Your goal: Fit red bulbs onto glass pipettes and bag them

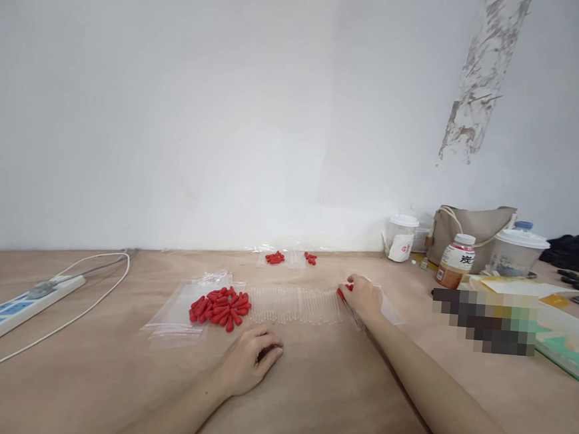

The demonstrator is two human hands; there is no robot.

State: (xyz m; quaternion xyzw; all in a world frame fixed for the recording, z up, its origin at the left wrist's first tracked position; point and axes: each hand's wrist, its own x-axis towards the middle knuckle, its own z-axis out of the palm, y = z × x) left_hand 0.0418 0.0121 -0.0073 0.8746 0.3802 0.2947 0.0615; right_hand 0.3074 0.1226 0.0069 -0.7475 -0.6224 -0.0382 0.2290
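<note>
My left hand (253, 358) rests on the table with its fingers loosely curled and a gap between thumb and index finger; nothing shows in it. Just beyond it, a pile of red rubber bulbs (222, 305) lies on a stack of clear plastic bags (182, 309). Thin clear glass tubes (295, 304) are laid side by side in a row right of the pile. At the row's right end, my right hand (363, 298) has its fingers closed on a red-bulbed dropper (344, 291). The hand partly covers it and the plastic bag (390, 308) beyond.
Smaller groups of red bulbs (275, 258) lie near the wall in clear plastic. A power strip (16, 309) with a white cable lies at left. At right are a lidded cup (401, 239), a bottle (456, 260), a grey bag (469, 231) and a shallow tray (570, 339).
</note>
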